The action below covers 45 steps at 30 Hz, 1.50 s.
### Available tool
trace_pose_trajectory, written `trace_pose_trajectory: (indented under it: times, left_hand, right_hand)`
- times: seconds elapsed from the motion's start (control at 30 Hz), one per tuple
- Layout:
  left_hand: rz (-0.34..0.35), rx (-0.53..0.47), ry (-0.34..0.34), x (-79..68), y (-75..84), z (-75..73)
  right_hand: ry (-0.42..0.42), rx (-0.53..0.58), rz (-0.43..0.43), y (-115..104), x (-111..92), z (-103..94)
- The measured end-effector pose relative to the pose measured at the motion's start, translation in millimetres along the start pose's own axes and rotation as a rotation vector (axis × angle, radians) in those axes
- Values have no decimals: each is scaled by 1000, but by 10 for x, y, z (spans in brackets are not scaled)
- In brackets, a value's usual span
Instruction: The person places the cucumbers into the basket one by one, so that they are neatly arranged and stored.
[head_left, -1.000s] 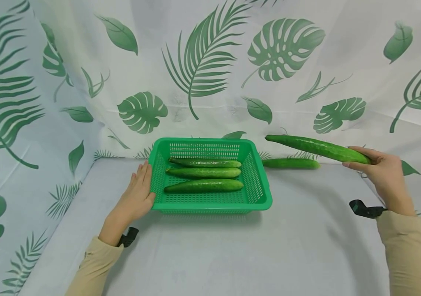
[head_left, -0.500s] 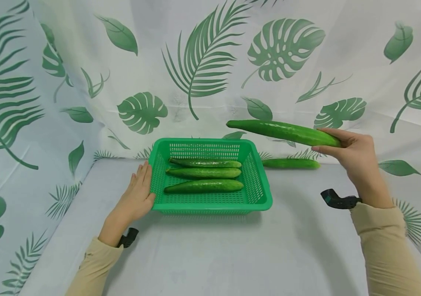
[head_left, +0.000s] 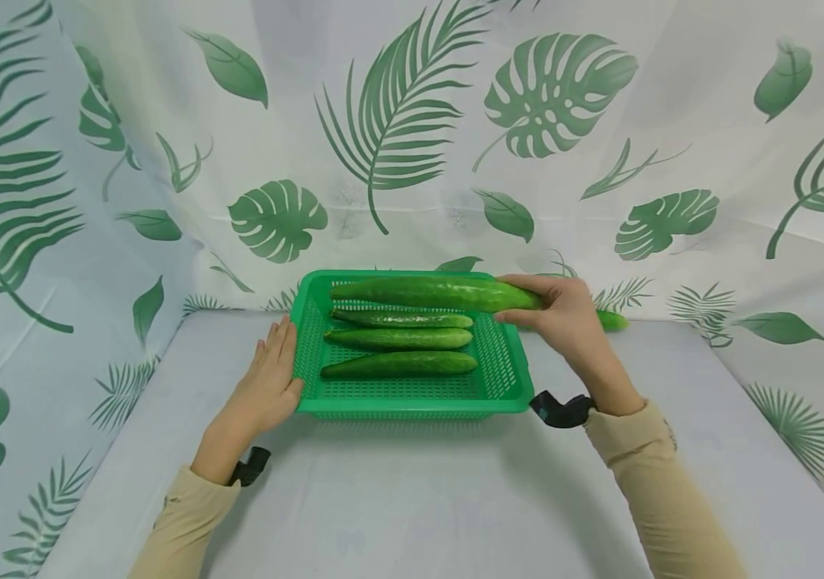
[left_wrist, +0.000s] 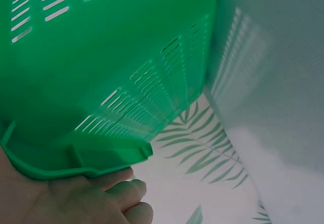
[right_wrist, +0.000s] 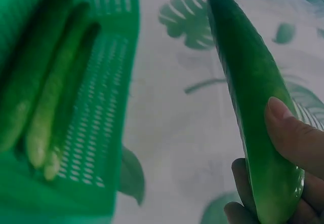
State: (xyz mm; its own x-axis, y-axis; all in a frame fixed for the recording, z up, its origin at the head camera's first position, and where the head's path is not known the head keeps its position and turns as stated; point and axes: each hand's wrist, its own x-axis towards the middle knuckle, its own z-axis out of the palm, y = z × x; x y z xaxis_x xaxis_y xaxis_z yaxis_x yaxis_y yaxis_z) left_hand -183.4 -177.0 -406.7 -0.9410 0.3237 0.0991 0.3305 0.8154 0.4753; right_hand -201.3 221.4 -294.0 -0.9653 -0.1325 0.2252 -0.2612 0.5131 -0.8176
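A green plastic basket (head_left: 412, 407) stands on the table with three cucumbers (head_left: 399, 364) lying side by side inside it. My right hand (head_left: 563, 318) grips a long cucumber (head_left: 433, 291) by its thicker right end, thumb on one side and fingers on the other. That cucumber is held level above the basket's back part, as the right wrist view also shows (right_wrist: 253, 92). My left hand (head_left: 267, 382) rests with straight fingers against the basket's left side; in the left wrist view the fingers (left_wrist: 129, 196) lie under the rim. Another cucumber (head_left: 612, 321) lies right of the basket, mostly hidden behind my right hand.
The white tabletop (head_left: 412, 498) spreads in front of the basket. A white cloth with green leaf prints (head_left: 419, 121) hangs as a wall behind and at the sides. Black wrist cameras (head_left: 562, 409) sit on both wrists.
My right hand has carried its cucumber leftward and down, from the right side of the table to over the basket. The left hand and the basket have stayed in place.
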Motion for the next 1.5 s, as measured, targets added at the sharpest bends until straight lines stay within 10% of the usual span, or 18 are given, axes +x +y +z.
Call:
trace_pose_trajectory:
  times: [0.5, 1.5]
  left_hand:
    - [-4, 6, -11, 3, 0, -5]
    - [-3, -7, -1, -4, 27, -12]
  right_hand:
    - [-164, -175, 48, 471, -91, 751]
    - [-272, -455, 169, 570, 22, 1036]
